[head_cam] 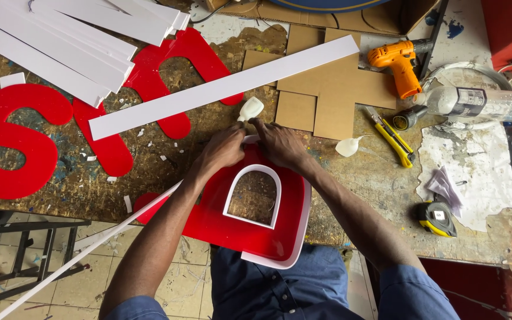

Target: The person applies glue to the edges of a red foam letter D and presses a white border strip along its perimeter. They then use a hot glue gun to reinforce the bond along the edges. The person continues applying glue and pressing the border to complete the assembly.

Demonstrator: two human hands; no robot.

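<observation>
A red plastic letter shape (232,228) with a white strip rim lies at the table's near edge, partly over my lap. An arched cut-out lined with a white strip (255,172) sits in its middle. My left hand (223,149) holds a small white squeeze bottle (250,109), its body pointing away from me. My right hand (280,143) presses on the white strip at the letter's far edge, close beside the left hand. The strip's loose end (90,246) trails off to the lower left.
Red cut-out letters (13,139) and a long white strip (220,88) lie to the left, under a stack of white strips (72,41). Cardboard pieces (327,89), an orange drill (399,62), a yellow utility knife (393,135), a clear bottle (481,104) and a tape measure (437,218) lie right.
</observation>
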